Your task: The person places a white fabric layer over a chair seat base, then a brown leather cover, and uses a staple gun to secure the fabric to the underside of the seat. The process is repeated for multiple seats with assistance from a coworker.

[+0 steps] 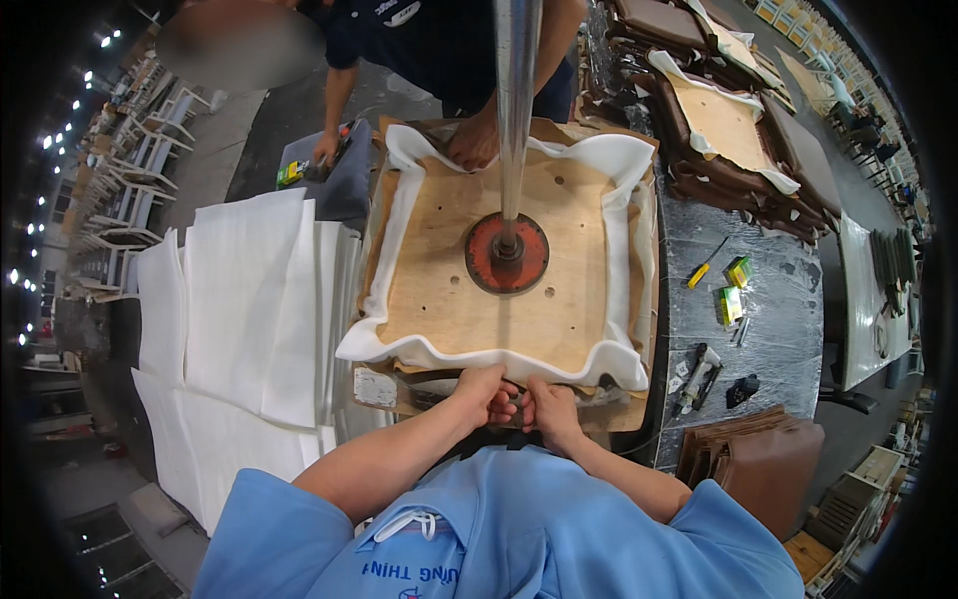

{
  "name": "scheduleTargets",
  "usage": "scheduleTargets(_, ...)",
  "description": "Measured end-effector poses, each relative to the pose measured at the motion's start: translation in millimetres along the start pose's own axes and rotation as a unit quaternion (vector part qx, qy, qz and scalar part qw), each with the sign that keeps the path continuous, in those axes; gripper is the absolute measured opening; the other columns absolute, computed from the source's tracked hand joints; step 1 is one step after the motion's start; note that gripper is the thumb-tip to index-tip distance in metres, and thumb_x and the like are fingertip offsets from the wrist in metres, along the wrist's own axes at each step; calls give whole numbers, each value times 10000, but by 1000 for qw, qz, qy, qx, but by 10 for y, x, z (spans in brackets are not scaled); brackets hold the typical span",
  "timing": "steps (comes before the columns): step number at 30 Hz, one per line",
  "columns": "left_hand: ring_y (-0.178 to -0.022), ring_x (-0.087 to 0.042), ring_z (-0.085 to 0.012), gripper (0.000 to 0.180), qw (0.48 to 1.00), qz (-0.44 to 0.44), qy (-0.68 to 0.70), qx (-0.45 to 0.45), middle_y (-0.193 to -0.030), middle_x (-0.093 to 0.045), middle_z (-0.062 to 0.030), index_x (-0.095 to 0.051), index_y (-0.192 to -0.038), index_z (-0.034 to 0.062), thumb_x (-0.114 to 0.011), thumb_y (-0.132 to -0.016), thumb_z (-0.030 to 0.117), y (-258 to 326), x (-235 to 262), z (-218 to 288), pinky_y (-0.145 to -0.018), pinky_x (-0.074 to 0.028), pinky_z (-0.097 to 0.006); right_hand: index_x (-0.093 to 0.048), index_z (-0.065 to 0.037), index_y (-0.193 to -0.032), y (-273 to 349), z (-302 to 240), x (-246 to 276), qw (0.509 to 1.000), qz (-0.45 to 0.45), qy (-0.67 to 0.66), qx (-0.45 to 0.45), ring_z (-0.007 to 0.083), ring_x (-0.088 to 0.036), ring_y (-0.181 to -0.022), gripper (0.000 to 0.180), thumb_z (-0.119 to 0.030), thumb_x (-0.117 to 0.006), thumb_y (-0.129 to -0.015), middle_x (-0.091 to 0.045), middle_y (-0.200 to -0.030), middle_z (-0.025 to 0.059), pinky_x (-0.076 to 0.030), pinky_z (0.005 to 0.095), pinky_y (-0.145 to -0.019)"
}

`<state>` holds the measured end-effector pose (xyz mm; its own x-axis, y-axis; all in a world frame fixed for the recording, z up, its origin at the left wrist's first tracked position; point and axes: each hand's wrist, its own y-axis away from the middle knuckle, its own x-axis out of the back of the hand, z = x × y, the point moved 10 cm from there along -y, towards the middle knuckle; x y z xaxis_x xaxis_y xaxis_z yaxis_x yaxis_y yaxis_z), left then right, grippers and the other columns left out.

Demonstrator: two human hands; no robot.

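A square plywood seat panel (419,290) lies in front of me, ringed by a wavy white padding edge (626,290). From above, a metal press rod (515,110) with a round red foot (482,262) bears on the panel's middle. My left hand (484,395) and my right hand (551,407) are close together at the near edge, just below the padding. Both have curled, closed fingers, gripping the edge of a dark cover sheet (434,385). Their fingertips are partly hidden.
Across from me, a co-worker's hand (474,140) touches the far padding; the other hand (326,148) is by a stapler. White foam sheets (239,299) are stacked left. Right, a wrapped table holds a yellow screwdriver (707,264), small boxes (730,303), a staple gun (697,379) and folded brown covers (748,459).
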<state>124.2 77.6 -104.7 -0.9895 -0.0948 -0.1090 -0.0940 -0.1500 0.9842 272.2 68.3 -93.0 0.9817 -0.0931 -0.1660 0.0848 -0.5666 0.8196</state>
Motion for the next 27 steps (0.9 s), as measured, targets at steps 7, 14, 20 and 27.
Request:
scheduleTargets(7, -514, -567, -203, 301, 990, -30, 137, -16, -568, -528, 8, -662, -892, 95, -592, -1067, 331, -163, -51, -116, -517, -477, -400, -679, -44, -834, -59, 129, 37, 985, -9, -58, -162, 210, -584, -493, 593, -526, -488, -1121, -598, -598, 46, -518, 366, -515)
scheduleTargets(14, -517, -551, -189, 302, 979, -125, 154, -55, -573, -532, 1, -643, -857, 105, -605, -1061, 325, -116, -289, -85, -547, -463, -399, -659, -95, -889, -120, 73, 0, 940, -63, 54, -332, 206, -570, -534, 797, -769, -286, -1091, -594, -622, 12, -505, 371, -591)
scheduleTargets(20, -486, -539, -208, 346, 982, -128, 134, -43, -580, -517, -11, -654, -870, 62, -570, -1041, 351, -64, -319, -96, -497, -471, -411, -647, -97, -920, -155, -113, -6, 951, -58, 114, -282, 197, -559, -547, 648, -667, -402, -1109, -599, -675, 26, -483, 357, -581)
scheduleTargets(27, -494, -529, -190, 493, 997, -40, 38, -59, -579, -532, -41, -643, -816, 50, -543, -1088, 448, 121, -229, -7, -467, -506, -399, -677, -14, -880, -124, -285, 6, 984, 4, 173, -44, 212, -599, -486, 440, -381, -553, -1088, -641, -668, 101, -477, 357, -433)
